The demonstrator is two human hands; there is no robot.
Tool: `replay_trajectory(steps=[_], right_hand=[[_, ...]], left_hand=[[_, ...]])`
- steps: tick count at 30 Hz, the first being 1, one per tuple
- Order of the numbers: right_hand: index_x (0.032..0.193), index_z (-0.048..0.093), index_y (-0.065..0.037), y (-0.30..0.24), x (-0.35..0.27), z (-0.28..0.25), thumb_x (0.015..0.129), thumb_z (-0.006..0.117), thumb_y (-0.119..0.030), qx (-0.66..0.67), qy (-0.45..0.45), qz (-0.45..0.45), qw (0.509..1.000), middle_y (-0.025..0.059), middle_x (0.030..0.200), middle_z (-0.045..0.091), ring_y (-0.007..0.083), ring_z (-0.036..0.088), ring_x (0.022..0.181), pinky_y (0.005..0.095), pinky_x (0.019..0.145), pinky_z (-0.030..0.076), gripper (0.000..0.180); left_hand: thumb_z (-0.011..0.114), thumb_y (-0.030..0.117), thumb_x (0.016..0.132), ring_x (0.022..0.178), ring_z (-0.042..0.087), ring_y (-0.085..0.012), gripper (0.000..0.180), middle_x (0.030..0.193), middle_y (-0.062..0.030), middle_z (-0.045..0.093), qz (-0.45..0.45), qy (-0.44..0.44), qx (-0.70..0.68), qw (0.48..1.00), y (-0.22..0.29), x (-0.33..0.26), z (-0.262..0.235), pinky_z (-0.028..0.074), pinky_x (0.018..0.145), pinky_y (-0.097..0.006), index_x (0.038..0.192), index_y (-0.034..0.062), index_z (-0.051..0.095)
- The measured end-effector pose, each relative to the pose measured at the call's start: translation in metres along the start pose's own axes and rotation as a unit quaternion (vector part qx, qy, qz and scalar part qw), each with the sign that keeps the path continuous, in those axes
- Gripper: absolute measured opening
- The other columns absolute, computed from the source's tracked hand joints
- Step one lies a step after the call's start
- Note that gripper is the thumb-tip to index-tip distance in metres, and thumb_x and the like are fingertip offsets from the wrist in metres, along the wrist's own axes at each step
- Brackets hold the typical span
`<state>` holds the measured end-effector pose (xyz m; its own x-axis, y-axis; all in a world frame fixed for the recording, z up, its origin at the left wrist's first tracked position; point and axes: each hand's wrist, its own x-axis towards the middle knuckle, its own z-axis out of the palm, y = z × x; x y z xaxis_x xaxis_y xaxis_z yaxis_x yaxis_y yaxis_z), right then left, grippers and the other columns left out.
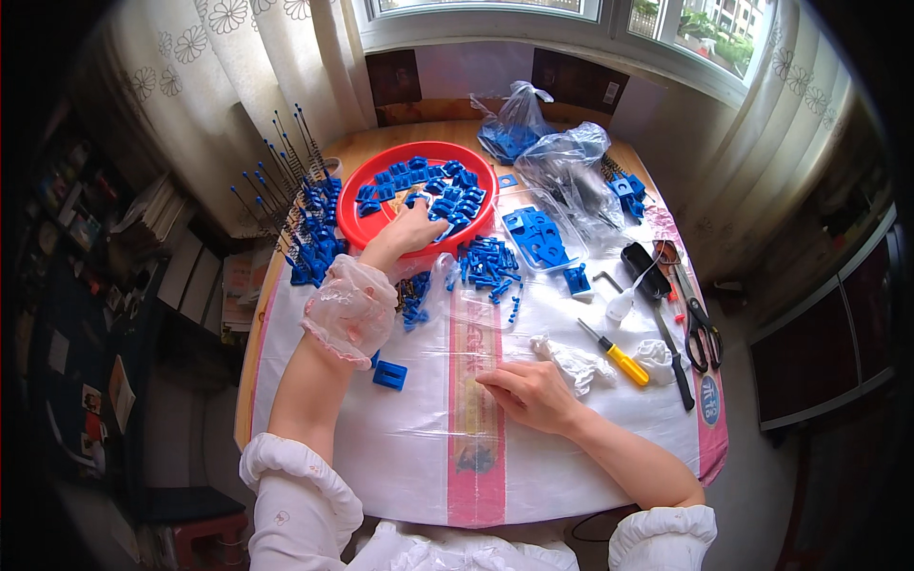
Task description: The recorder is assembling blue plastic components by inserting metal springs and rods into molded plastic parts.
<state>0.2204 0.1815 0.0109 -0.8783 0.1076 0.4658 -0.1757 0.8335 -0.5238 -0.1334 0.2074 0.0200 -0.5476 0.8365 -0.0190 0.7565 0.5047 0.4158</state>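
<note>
My left hand reaches into a round red tray, its fingertips closed at a small blue plastic part. Many similar blue parts lie around it in the tray. A loose translucent sleeve cover with a pink edge sits on my left forearm. My right hand rests low over the covered table, fingers together and half curled, with nothing visible in them. Between my arms, nearer to me, lies a single blue block with a slot.
Blue parts with springs and rods crowd the left edge. Small blue pins lie below the tray. A clear box holds blue plates. Rightward are a yellow screwdriver, a knife, black scissors, and plastic bags.
</note>
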Motion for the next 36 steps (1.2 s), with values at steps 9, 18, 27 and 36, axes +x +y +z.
replay_trajectory(steps=[9,18,27,36], right_hand=[[0.1,0.067,-0.006,0.0,0.001,-0.001,0.082,0.066,-0.006,0.005,-0.008,0.01,1.0,0.0079,0.088,0.069,0.0261,0.068,0.078,0.0366,0.064,0.054,0.018],[0.1,0.067,-0.006,0.0,0.002,0.0,0.082,0.067,-0.006,0.011,-0.006,0.008,1.0,0.0084,0.088,0.069,0.0269,0.068,0.076,0.0372,0.064,0.054,0.018],[0.1,0.067,-0.005,-0.001,0.001,-0.002,0.082,0.066,-0.005,0.009,-0.006,0.015,1.0,0.0092,0.087,0.068,0.0272,0.067,0.076,0.0375,0.065,0.054,0.018],[0.101,0.069,-0.009,0.002,0.0,0.002,0.081,0.068,-0.003,0.017,0.023,-0.001,1.0,0.0085,0.083,0.068,0.0254,0.066,0.068,0.0351,0.058,0.052,0.021]], left_hand=[[0.075,0.04,0.074,0.128,0.045,-0.0514,0.085,0.141,-0.046,0.026,0.009,-0.081,0.048,0.995,0.003,0.006,-0.01,0.036,0.111,-0.045,0.142,0.0056,0.039],[0.07,0.038,0.08,0.111,0.059,-0.0476,0.072,0.129,-0.0413,0.045,-0.051,0.023,0.121,0.991,-0.001,-0.001,0.0,0.051,0.095,-0.047,0.136,0.0038,0.041],[0.064,0.044,0.08,0.122,0.051,-0.0481,0.077,0.12,-0.0372,0.056,-0.072,0.048,0.09,0.992,-0.003,-0.003,0.002,0.049,0.097,-0.049,0.138,-0.0001,0.041],[0.056,0.043,0.089,0.125,0.043,-0.0549,0.067,0.115,-0.0397,0.058,-0.001,0.032,0.045,0.998,-0.021,-0.001,-0.002,0.042,0.104,-0.051,0.136,-0.0021,0.042]])
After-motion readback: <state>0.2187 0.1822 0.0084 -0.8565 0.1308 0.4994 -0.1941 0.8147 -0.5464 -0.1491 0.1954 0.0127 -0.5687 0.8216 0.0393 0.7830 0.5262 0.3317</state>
